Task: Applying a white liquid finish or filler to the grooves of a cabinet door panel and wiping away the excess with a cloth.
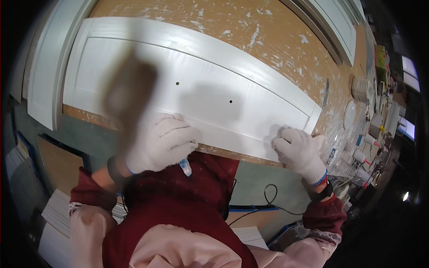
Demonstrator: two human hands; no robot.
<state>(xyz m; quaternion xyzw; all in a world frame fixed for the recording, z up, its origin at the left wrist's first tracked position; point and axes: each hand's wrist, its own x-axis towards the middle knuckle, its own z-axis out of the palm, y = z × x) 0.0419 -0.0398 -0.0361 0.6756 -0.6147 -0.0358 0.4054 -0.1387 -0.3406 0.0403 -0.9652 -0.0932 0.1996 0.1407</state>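
Note:
A long white panel (201,100) with a raised frame border and two small dark holes lies flat on the worktable. My left hand (167,140), in a white knit glove, is closed at the panel's near edge, left of the middle. From under its fingers sticks the end of a slim blue-and-white piece (185,167); the rest is hidden in the hand. My right hand (297,149), gloved the same way, curls its fingers over the panel's near right corner. A blurred brown shape (129,91) close to the camera covers part of the panel's left side.
The brown tabletop (241,24) is spotted with white paint. White frame pieces stand at the left (51,71) and far right (333,27). Bottles (359,155), a clear jar (361,89) and a round lid (350,114) crowd the right side. A black cable (268,198) loops below the near edge.

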